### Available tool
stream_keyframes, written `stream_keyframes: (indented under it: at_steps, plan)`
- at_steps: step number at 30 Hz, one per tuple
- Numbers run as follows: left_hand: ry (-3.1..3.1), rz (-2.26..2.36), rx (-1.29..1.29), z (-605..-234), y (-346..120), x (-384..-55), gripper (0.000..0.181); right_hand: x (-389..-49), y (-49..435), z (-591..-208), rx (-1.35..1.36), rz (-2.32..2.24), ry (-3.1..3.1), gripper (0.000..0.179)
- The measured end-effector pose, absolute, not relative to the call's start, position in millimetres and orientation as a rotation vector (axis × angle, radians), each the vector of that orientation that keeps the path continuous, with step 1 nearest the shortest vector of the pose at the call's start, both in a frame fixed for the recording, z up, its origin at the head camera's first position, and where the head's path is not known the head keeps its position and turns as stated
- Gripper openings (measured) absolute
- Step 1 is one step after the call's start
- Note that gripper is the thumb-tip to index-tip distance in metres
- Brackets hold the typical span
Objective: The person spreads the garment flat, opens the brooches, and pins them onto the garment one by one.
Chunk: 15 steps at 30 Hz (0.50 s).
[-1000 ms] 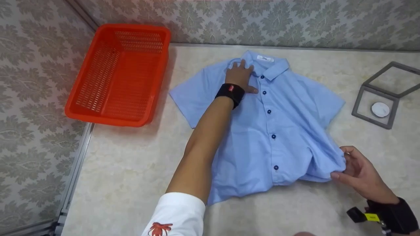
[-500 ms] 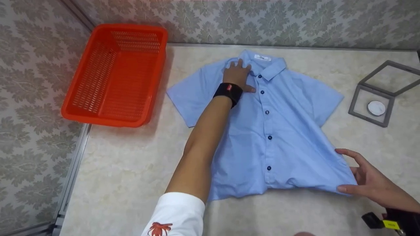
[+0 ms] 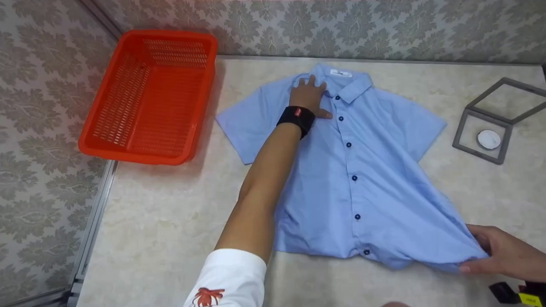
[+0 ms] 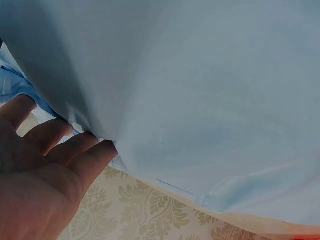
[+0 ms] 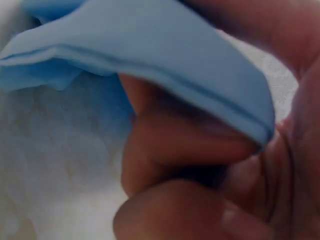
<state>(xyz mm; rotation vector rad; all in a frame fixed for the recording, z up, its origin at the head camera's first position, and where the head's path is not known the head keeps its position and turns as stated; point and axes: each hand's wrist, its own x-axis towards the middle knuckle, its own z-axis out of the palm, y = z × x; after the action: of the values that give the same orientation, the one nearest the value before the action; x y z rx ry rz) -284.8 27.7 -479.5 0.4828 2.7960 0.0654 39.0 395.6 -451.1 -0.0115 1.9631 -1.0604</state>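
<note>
The shirt (image 3: 324, 183) lies on the surface (image 3: 170, 213), its collar (image 3: 357, 88) towards twelve o'clock and the wall (image 3: 354, 30) behind. From its middle: basket (image 3: 204, 98) at ten; frame (image 3: 489, 115) at two, disc (image 3: 489, 140) inside; left hand (image 3: 306, 94) on it at eleven; right hand (image 3: 505, 253) at four.

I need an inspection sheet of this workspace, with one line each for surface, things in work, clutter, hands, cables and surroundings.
Surface: pale, marbled tabletop, visible around the shirt.
Things in work: light-blue short-sleeved shirt, front up, dark buttons down the middle, lower edge uneven.
Clutter: red basket at left; gray frame at right, with a white disc within its lower outline.
Hands: left hand rests spread on the shirt beside the collar; right hand grips its lower edge at right.
Cables: nothing seen.
Surroundings: patterned walls behind and at left.
</note>
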Motion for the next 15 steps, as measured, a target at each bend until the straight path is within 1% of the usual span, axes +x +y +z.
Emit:
stream_keyframes:
  at_steps: [5,6,7,10,13,15]
  plan:
    - [2.794,0.077,0.477,-478.5,27.9,-285.2,0.097,50.7,412.1,-448.4,-0.204,-1.232,1.952,0.027]
    - [2.792,0.078,0.479,-479.8,27.8,-286.1,0.097,53.8,413.4,-447.6,-0.264,-1.281,1.974,0.022]
    - [2.794,0.083,0.48,-480.0,27.6,-286.3,0.097,56.3,413.7,-446.9,-0.306,-1.319,1.993,0.021]
    - [2.795,0.093,0.479,-481.1,27.4,-287.1,0.096,61.8,412.1,-444.1,-0.451,-1.408,2.029,0.03]
    - [2.801,0.098,0.482,-480.4,27.6,-286.2,0.096,62.4,411.5,-439.7,-0.451,-1.421,1.971,0.041]
    - [2.802,0.095,0.487,-479.9,27.9,-285.9,0.096,61.3,412.1,-436.6,-0.416,-1.43,1.886,0.043]
